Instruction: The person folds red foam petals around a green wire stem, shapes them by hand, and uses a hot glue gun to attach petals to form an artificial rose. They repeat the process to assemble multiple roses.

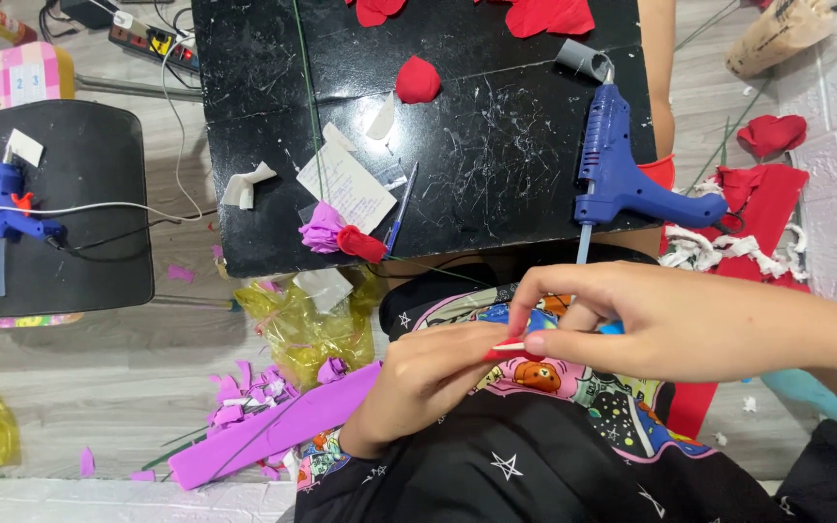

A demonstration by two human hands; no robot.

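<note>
Fingertips (535,341) of both my right hand (670,320) and left hand (428,383) pinch one red strip (504,347); two glue guns (622,165) sit well apart, near table edges

Two bare hands are seen in the lower middle of the frame: the left hand (418,383) to the left of centre, the right hand (612,320) to its right, with a bare forearm running off the right edge. No rings, watch or bracelets are seen on either. The nails are kept short and unpainted. No sleeve is seen on the right forearm as far as the frame's edge. A black garment (535,465) with small white outlined stars is worn, filling the lower middle of the frame. It is printed with a bright cartoon panel edged in pink, with orange, green and blue figures.
</note>
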